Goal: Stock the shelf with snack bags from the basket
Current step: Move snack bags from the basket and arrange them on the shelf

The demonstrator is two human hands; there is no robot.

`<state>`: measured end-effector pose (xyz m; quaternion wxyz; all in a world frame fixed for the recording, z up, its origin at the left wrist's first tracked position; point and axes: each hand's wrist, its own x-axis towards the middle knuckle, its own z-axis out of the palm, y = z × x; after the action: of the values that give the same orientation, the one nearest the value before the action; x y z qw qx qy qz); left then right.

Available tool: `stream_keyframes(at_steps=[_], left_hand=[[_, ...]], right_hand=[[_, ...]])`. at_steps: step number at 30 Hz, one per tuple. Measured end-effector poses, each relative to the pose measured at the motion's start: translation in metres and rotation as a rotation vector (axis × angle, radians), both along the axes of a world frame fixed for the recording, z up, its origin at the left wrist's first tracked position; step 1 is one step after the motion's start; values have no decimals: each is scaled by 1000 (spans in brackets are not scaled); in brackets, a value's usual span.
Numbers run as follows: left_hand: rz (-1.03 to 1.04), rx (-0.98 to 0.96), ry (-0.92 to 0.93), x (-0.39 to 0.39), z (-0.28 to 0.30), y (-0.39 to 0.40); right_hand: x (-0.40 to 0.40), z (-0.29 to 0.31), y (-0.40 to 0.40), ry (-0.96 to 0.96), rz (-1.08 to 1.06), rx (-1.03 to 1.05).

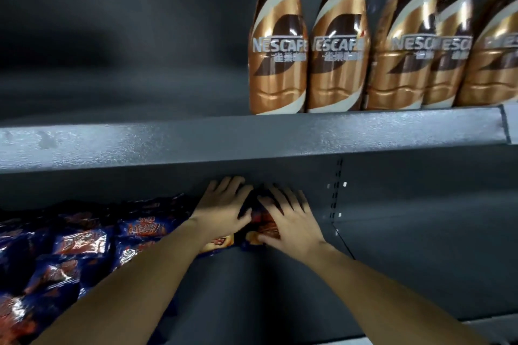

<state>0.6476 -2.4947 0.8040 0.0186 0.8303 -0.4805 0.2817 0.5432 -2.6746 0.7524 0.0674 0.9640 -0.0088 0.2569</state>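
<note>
Both hands, the left hand [224,204] and right hand [286,218], press flat-fingered on a snack bag [263,221] (glossy, slippery), which could slide forward off the shelf [280,288] when released.

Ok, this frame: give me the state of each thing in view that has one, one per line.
Left hand: fingers spread, pressing on the snack bag.
Right hand: fingers spread, resting on the same bag.
Snack bag: on the lower shelf, under both hands.
Stocked snack bags: piled at the left of it.
Coffee bottles: upright on the upper shelf.

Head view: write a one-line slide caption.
Both hands press a snack bag onto the lower shelf, below Nescafé bottles.
</note>
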Motion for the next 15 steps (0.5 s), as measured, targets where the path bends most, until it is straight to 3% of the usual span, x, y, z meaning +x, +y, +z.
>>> stream_keyframes(at_steps=[7, 15], left_hand=[[-248, -32, 142, -110, 21, -145], [-506, -45, 237, -330, 3, -326]], right_hand=[[-114, 34, -83, -49, -295, 123], [-380, 33, -224, -114, -765, 232]])
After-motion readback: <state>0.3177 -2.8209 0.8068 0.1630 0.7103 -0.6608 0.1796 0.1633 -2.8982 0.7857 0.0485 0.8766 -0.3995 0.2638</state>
